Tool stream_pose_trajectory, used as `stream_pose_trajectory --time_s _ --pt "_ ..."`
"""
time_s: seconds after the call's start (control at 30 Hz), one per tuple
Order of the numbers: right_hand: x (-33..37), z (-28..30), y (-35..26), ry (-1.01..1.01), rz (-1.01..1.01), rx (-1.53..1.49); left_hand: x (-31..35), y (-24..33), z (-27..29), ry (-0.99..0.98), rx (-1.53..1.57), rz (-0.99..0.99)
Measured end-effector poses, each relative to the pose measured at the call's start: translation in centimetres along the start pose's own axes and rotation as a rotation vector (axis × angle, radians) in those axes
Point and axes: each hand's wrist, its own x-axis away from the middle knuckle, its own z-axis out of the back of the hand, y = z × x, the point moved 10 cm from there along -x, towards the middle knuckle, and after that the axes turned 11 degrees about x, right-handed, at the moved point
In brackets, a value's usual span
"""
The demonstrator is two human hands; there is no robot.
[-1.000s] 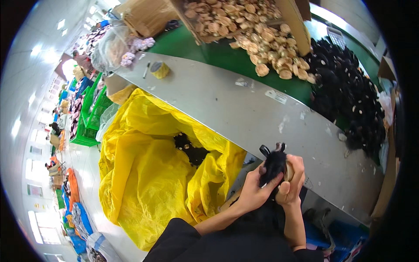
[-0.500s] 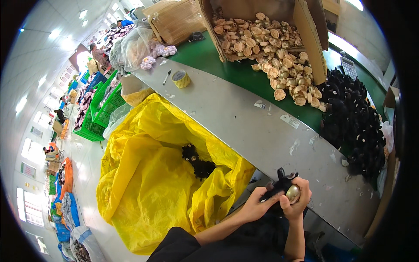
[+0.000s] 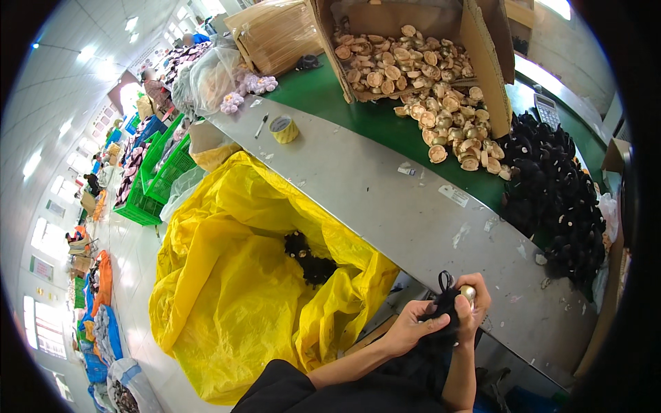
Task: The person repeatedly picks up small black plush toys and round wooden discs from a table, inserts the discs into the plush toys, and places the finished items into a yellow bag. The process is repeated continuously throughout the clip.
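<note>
Right fingers (image 3: pixel 475 279) around gold shell (image 3: pixel 468 292), left fingers (image 3: pixel 417 310) against black plush (image 3: pixel 445 303)

I get one wide fisheye view, worn on the person's head, just above the near edge of the worktop (image 3: pixel 413 213); it faces down across the worktop, taking in floor (image 3: pixel 138 310) to its left.

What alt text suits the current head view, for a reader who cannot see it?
A person's left hand holds a black fuzzy item while the right hand holds a shiny gold piece, by a grey table. An open yellow bag is at left; beyond, rounded pieces spill from a cardboard box beside a black pile.
</note>
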Motion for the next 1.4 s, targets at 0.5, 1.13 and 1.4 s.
stream_pose_trajectory --time_s 0.5,1.13,1.4 --pt "-0.2 -0.1 1.6 -0.002 -0.008 -0.042 0.0 0.7 -1.6 -0.223 -0.243 -0.026" --pt "2.1 1.2 -1.3 0.102 0.23 0.244 -0.6 2.4 0.4 0.063 -0.364 -0.163" --pt "2.5 1.0 -0.6 0.125 0.221 0.248 -0.7 3.5 0.7 0.134 -0.406 -0.171"
